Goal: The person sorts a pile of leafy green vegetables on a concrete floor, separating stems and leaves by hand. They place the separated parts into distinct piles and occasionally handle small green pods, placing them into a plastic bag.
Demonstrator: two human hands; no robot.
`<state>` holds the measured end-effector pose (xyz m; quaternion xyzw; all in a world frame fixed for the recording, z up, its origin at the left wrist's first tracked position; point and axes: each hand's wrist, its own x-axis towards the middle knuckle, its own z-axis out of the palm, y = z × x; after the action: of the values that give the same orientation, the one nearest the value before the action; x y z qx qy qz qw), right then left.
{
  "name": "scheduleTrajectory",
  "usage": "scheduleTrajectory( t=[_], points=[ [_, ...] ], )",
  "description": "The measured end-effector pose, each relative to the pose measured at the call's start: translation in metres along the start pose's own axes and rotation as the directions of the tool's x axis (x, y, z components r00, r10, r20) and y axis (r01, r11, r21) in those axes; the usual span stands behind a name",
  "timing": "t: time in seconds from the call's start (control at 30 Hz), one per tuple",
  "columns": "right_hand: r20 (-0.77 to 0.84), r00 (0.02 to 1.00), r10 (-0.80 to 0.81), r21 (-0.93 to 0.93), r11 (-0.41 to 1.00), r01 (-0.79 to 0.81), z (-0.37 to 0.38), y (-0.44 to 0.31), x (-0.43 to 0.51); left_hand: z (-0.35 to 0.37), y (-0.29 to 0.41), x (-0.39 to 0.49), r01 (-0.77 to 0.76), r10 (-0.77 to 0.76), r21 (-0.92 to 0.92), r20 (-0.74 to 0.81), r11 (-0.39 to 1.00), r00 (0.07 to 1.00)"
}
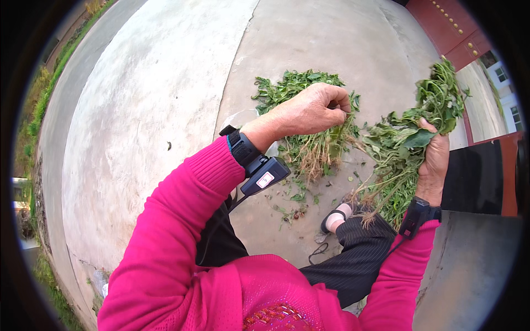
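My right hand (434, 155) grips a bunch of leafy green plants (441, 99), whose leaves look partly limp. Pale stems and roots of that bunch hang down toward the lower left. Curled fingers and thumb meet on my left hand (321, 108), held above a pile of uprooted green plants (296, 85) on the concrete. Stems pass close by its fingertips; whether they pinch one is hidden. Tangled brown roots (316, 159) of the pile point toward me. More green plants (395, 190) lie below the right-hand bunch, partly covered by it and by my forearm.
Loose leaves and soil bits (296, 196) litter the concrete floor (265, 223) near my sandalled foot (337, 217). A clear plastic sheet or bag (240, 118) shows behind my left wrist. At right stand a red studded door (451, 25) and a dark glossy panel (472, 178).
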<state>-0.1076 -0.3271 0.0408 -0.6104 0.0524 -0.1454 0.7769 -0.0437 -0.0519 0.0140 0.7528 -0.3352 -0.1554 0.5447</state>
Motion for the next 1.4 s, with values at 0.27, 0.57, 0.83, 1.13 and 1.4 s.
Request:
scheduleTrajectory(
  t=[0.27, 0.57, 0.83, 1.13, 1.4],
  points=[
    [0.288, 0.927, 0.241, -0.123, 0.969, -0.214, 0.062, 0.039, -0.039, 0.021, 0.012, -0.001, -0.116, 0.113, 0.117, 0.032, 0.986, 0.993],
    [0.248, 0.936, 0.252, -0.262, 0.947, -0.185, 0.068, 0.052, -0.043, 0.032, 0.017, -0.009, -0.129, 0.160, 0.247, -0.109, 0.960, 0.981],
    [0.265, 0.954, 0.140, -0.537, 0.843, 0.026, 0.066, 0.051, -0.044, 0.028, 0.017, -0.010, -0.014, 0.032, 0.343, -0.047, 0.939, 0.998],
    [0.226, 0.973, 0.051, -0.363, 0.931, 0.035, 0.077, 0.066, -0.039, 0.034, 0.001, -0.006, -0.007, -0.019, -0.206, -0.123, 0.978, 0.992],
    [0.244, 0.965, 0.098, -0.344, 0.939, -0.009, 0.083, 0.061, -0.043, 0.030, -0.007, -0.011, 0.184, -0.212, -0.412, -0.022, 0.892, 0.977]
  ],
)
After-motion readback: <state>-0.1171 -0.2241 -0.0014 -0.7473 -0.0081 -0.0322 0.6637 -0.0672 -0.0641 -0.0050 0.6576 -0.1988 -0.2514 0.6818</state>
